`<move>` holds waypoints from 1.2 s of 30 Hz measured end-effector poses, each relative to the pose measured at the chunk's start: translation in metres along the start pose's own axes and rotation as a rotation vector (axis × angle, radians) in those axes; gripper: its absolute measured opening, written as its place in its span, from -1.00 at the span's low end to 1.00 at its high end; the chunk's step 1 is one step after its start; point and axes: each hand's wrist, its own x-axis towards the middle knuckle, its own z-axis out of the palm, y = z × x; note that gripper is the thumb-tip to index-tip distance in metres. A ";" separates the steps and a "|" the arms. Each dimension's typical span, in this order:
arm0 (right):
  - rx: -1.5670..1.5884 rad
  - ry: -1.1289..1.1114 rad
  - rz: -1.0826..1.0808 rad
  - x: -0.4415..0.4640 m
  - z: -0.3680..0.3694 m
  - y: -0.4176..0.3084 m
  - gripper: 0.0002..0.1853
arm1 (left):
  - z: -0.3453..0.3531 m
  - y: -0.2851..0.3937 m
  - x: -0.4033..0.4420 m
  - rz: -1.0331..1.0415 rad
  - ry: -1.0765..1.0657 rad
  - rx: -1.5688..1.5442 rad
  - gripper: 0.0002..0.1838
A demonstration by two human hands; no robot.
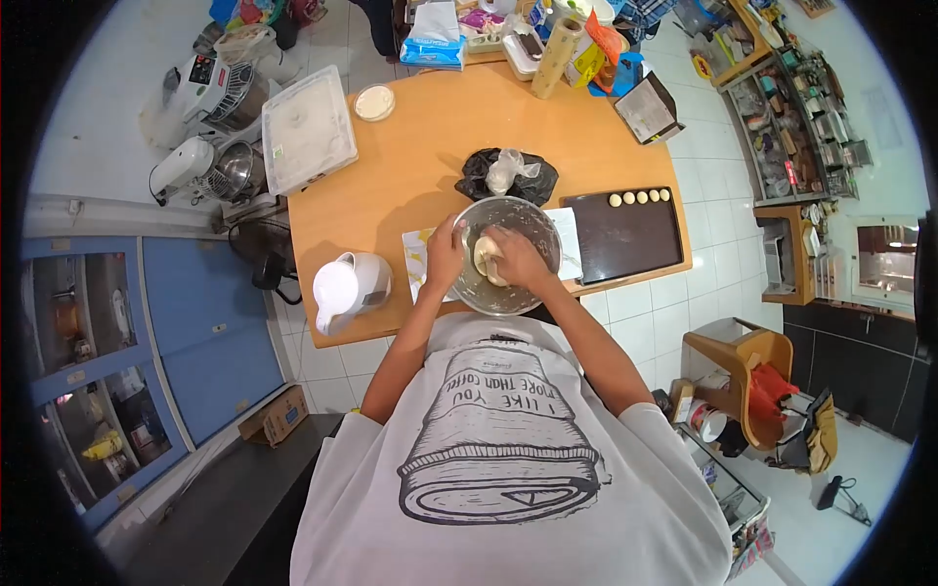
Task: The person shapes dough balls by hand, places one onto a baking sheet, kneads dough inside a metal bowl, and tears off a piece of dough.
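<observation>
A metal mixing bowl [535, 290] sits at the table's near edge, its inner wall smeared with bits of dough. My left hand [447, 252] grips the bowl's left rim. Inside the bowl, my right hand [518, 257] has its fingers closed on a pale lump of dough [485, 256], partly covering it. To the right lies a dark baking tray [625, 239] with several small round dough balls [640, 197] in a row along its far edge. Just beyond the bowl is a black plastic bag [540, 180] with a knotted clear bag [503, 174] on it.
A white jug [350, 290] stands left on the wooden table [420, 137]. Farther back are a lidded plastic box [310, 129], a small round tub [374, 103], a pack of wipes [433, 49], a roll of film [558, 59] and an open dark box [650, 109].
</observation>
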 end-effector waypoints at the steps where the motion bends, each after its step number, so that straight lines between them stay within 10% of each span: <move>1: -0.118 0.036 -0.043 0.001 0.008 0.003 -0.37 | 0.001 -0.002 0.000 0.015 0.007 -0.001 -0.71; 10: 0.002 -0.182 0.092 0.006 -0.041 -0.041 -0.67 | -0.007 0.015 0.001 -0.058 -0.004 0.002 -0.77; 18: -0.268 0.032 -0.003 0.003 -0.010 -0.034 -0.54 | 0.000 0.005 0.001 -0.048 0.031 -0.022 -0.73; 24: -0.039 -0.302 -0.021 -0.008 -0.020 -0.025 -0.54 | 0.006 -0.002 0.001 -0.032 0.084 -0.043 -0.74; 36: -0.417 0.107 -0.085 0.007 0.032 -0.024 -0.62 | 0.004 -0.004 -0.001 -0.069 0.022 -0.007 -0.77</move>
